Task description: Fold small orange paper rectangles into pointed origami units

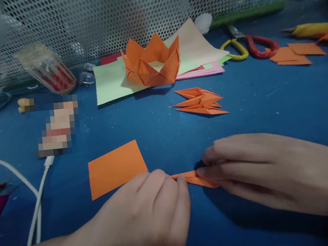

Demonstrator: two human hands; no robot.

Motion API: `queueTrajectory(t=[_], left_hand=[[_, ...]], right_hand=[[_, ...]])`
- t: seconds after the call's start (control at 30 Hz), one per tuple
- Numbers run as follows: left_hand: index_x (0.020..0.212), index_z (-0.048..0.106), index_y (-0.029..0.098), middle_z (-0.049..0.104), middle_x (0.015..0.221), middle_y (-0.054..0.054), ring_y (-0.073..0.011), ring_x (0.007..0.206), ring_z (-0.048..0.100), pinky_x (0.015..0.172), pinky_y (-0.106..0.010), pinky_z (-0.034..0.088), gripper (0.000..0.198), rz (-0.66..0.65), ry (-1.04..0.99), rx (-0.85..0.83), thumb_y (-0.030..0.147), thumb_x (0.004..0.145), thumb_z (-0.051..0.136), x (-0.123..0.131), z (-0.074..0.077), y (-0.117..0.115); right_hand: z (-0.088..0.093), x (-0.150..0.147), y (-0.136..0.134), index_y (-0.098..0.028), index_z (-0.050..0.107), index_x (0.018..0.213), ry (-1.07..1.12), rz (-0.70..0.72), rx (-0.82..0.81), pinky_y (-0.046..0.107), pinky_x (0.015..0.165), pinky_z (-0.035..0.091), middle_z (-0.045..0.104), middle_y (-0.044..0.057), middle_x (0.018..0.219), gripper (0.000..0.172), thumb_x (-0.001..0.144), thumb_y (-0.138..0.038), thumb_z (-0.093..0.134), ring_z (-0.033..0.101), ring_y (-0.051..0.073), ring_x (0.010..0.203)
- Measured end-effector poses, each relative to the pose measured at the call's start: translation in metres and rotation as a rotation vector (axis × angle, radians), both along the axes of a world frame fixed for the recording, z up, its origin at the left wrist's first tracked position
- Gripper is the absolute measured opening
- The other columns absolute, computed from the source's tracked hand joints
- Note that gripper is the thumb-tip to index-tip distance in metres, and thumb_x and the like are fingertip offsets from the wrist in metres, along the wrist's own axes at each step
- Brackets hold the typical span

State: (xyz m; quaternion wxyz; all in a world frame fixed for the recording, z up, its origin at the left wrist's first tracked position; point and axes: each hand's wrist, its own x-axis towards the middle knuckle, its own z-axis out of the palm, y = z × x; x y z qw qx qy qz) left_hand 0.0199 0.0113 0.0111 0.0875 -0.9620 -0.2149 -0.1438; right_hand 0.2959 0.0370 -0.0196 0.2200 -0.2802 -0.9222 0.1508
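A narrow folded piece of orange paper (194, 177) lies low over the blue table between my hands. My left hand (157, 208) is closed at its left end, with the fingertips pressed on the paper and partly hidden. At the other end, my right hand (252, 172) pinches the paper, its fingers close together. A flat orange paper sheet (116, 170) lies just beyond my left hand. Farther back, several pointed folded orange paper pieces (199, 101) sit in a row. Behind them stands an orange paper ring with pointed tips (153, 68), resting on coloured sheets.
Pale green paper (110, 83) lies under the ring. Scissors with yellow and red handles (261, 47) and small orange sheets (293, 54) lie at the back right. A tilted jar (47, 68) stands back left, near a white cable (44, 185). A perforated mesh panel (99, 24) bounds the back.
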Motion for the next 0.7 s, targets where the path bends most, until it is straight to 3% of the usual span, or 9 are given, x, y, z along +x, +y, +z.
queueTrajectory(t=[0.07, 0.27, 0.43, 0.53, 0.63, 0.7], left_hand=[[0.107, 0.087, 0.008, 0.086, 0.085, -0.008, -0.0195, 0.067, 0.074, 0.064, -0.03, 0.06, 0.048, -0.003, 0.012, 0.012, -0.003, 0.112, 0.041, 0.001, -0.004, 0.001], [0.109, 0.089, 0.009, 0.088, 0.09, -0.008, -0.0193, 0.071, 0.075, 0.065, -0.03, 0.061, 0.046, -0.029, 0.053, 0.044, -0.002, 0.112, 0.045, 0.0, -0.008, 0.001], [0.114, 0.089, 0.011, 0.089, 0.095, -0.007, -0.0202, 0.077, 0.076, 0.069, -0.03, 0.063, 0.042, -0.071, 0.068, 0.038, 0.0, 0.112, 0.048, -0.006, -0.01, -0.002], [0.111, 0.089, 0.012, 0.088, 0.099, -0.009, -0.0209, 0.081, 0.076, 0.071, -0.03, 0.063, 0.036, -0.078, 0.081, -0.012, 0.001, 0.11, 0.054, -0.008, -0.009, -0.002], [0.111, 0.088, 0.012, 0.086, 0.099, -0.009, -0.0208, 0.081, 0.074, 0.071, -0.031, 0.062, 0.034, -0.107, 0.08, -0.03, 0.002, 0.111, 0.056, -0.008, -0.005, 0.002], [0.119, 0.087, 0.01, 0.085, 0.1, -0.008, -0.0213, 0.083, 0.073, 0.073, -0.032, 0.061, 0.032, -0.116, 0.1, -0.04, 0.004, 0.114, 0.056, -0.007, -0.002, 0.005]], right_hand=[[-0.001, 0.001, 0.0, -0.024, 0.079, 0.103, 0.02, 0.044, -0.007, 0.03, 0.07, 0.065, 0.081, 0.008, 0.097, 0.041, 0.121, -0.021, 0.042, 0.078, 0.019, 0.078], [-0.006, 0.007, -0.004, -0.026, 0.076, 0.104, 0.14, 0.017, -0.1, 0.028, 0.071, 0.065, 0.079, 0.007, 0.1, 0.026, 0.109, -0.011, 0.054, 0.08, 0.019, 0.082], [-0.003, 0.004, -0.004, -0.025, 0.073, 0.103, 0.164, 0.003, -0.119, 0.027, 0.069, 0.063, 0.077, 0.006, 0.099, 0.015, 0.113, -0.024, 0.063, 0.078, 0.018, 0.078], [0.0, 0.001, -0.001, -0.024, 0.072, 0.097, 0.112, -0.013, -0.127, 0.027, 0.066, 0.063, 0.076, 0.004, 0.093, 0.018, 0.11, -0.037, 0.076, 0.076, 0.018, 0.075], [0.002, -0.001, 0.002, -0.022, 0.076, 0.109, 0.075, -0.004, -0.15, 0.024, 0.068, 0.064, 0.078, 0.004, 0.096, 0.008, 0.107, -0.029, 0.079, 0.078, 0.017, 0.077], [0.003, -0.002, 0.003, -0.021, 0.078, 0.118, 0.094, 0.002, -0.174, 0.023, 0.071, 0.065, 0.079, 0.005, 0.1, 0.011, 0.108, -0.024, 0.075, 0.08, 0.016, 0.08]])
